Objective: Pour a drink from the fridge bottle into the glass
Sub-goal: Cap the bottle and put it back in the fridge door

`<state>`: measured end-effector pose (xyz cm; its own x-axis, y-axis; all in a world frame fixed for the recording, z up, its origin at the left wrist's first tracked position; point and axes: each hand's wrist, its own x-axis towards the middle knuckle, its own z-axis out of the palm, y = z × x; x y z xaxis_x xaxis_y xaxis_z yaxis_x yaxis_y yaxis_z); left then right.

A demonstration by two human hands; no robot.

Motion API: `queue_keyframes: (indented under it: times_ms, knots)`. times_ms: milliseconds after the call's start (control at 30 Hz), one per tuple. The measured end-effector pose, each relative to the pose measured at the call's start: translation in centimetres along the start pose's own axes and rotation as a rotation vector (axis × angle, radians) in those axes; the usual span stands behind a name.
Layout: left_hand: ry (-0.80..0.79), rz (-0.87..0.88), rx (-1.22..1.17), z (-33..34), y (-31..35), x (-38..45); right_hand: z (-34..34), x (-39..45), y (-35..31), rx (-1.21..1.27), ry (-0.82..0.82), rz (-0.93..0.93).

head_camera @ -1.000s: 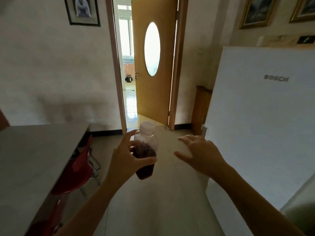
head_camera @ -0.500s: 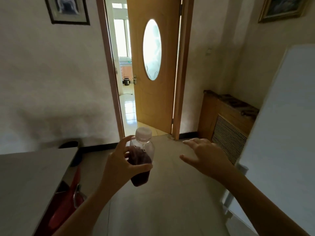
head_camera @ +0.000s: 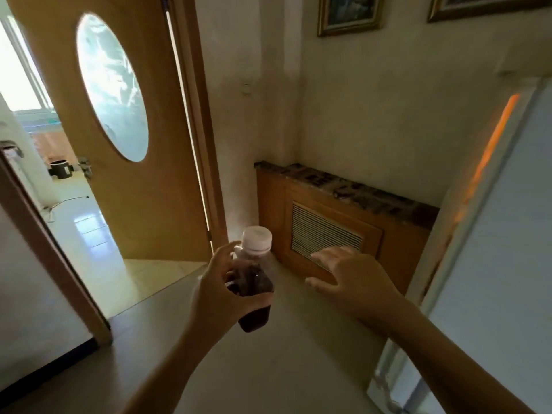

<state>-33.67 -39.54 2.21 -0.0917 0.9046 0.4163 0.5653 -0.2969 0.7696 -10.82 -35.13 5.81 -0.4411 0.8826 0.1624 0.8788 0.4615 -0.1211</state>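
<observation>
My left hand grips a small clear plastic bottle of dark red drink with a pale cap, held upright at the centre of the view. A little to its right my right hand hovers with fingers spread, holding nothing and not touching the bottle. The white fridge door fills the right edge, seen nearly edge-on, with an orange glow along its gap. No glass is in view.
A wooden radiator cover with a slatted grille stands in the corner ahead. An open wooden door with an oval window leads to a bright room at left. Beige floor lies below my arms.
The view has swung right: the grey table and red chairs have left the frame and the radiator cover now sits ahead. The fridge door has gone from broadside to nearly edge-on. Both hands keep their poses.
</observation>
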Motion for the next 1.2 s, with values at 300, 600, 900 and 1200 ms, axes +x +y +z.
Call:
queue_keyframes:
  times_ms: [300, 600, 900, 1200]
  knots:
    - [-0.115, 0.049, -0.115, 4.0, -7.4, 15.6, 2.5, 12.4, 5.5, 0.055, 0.052, 0.237]
    - [-0.425, 0.130, -0.287, 12.0, -9.0, 30.0, 1.9, 17.1, 11.3, -0.047, 0.121, 0.546]
    - [-0.964, 0.367, -0.559, 26.4, -4.0, 37.9, 0.7, 15.0, 13.4, -0.267, 0.269, 1.191]
    - [-1.439, 0.494, -0.833, 35.6, 4.1, 35.5, -0.3, 10.8, 10.9, -0.521, 0.277, 1.517]
